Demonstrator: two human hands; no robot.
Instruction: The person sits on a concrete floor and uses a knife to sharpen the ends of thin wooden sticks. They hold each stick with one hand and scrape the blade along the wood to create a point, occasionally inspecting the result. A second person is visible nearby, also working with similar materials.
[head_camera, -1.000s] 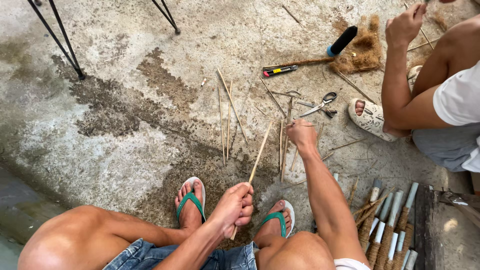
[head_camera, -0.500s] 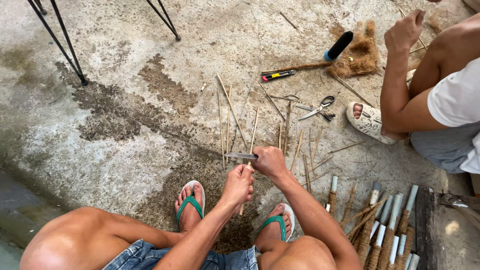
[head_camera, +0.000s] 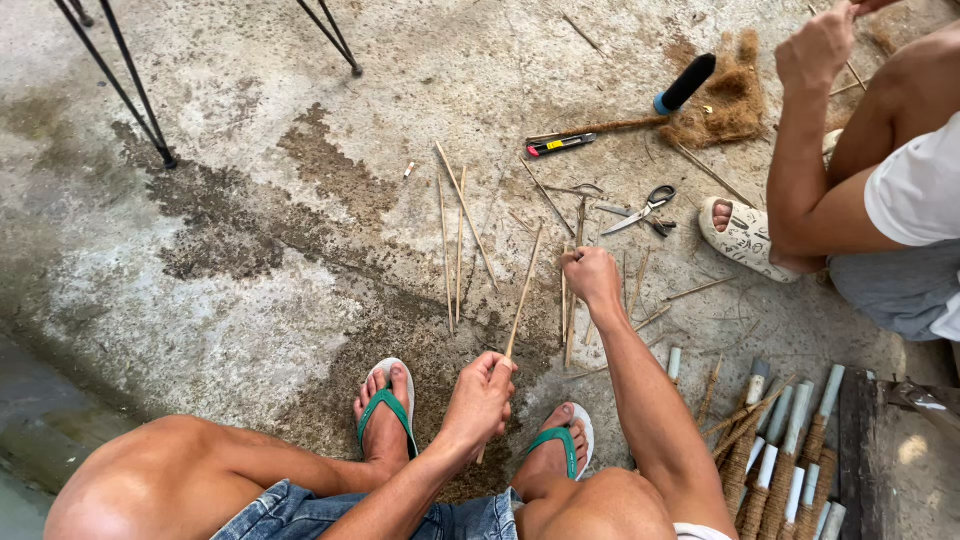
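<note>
My left hand (head_camera: 482, 398) is closed around the lower end of a thin bamboo stick (head_camera: 522, 295), which slants up and away from me above the concrete floor. My right hand (head_camera: 592, 276) is stretched forward past the stick's far end, fist closed on a small knife that the fingers mostly hide. Beneath and beside that hand lie several split bamboo sticks (head_camera: 460, 235). My feet in green flip-flops (head_camera: 385, 410) rest just under my left hand.
Scissors (head_camera: 645, 210), a yellow-and-red cutter (head_camera: 560, 145), a black-and-blue handle (head_camera: 685, 85) and a brown fibre pile (head_camera: 730, 105) lie ahead. Another person (head_camera: 880, 190) crouches at the right. Rope-wrapped stick bundles (head_camera: 790, 455) lie lower right; black metal legs (head_camera: 125, 95) stand upper left.
Half a second ago my hands met at the stick with a grey blade showing. My right hand has since swept forward along the stick, while my left has drawn back towards my knees.
</note>
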